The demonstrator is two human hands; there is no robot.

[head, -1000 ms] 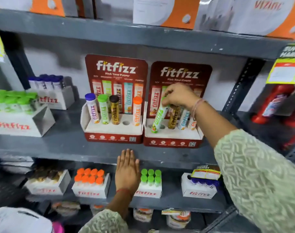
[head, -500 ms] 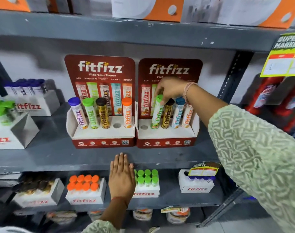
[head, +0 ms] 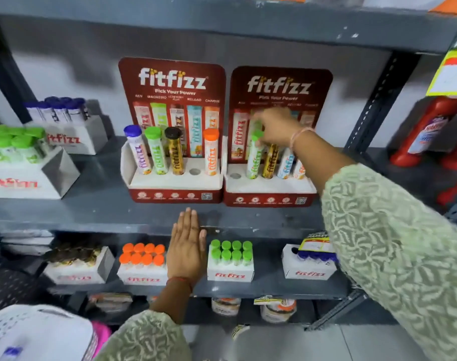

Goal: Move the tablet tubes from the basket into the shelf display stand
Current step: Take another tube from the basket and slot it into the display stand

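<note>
On the middle shelf (head: 92, 204) two red display stands sit side by side, touching. The right hand (head: 277, 126) reaches into the right display stand (head: 269, 196), its fingertips closed on the cap of the green-capped tube (head: 254, 160), which stands slightly tilted in the second hole from the stand's left edge; the leftmost hole is bare. Beside it stand a gold tube (head: 271, 160), a blue tube (head: 286, 162) and an orange one, partly hidden by the wrist. The left hand (head: 187, 246) lies flat, fingers together and straight, against the shelf's front edge, holding nothing. The left display stand (head: 172, 194) holds four tubes. A white basket (head: 39, 332) shows at the lower left corner.
</note>
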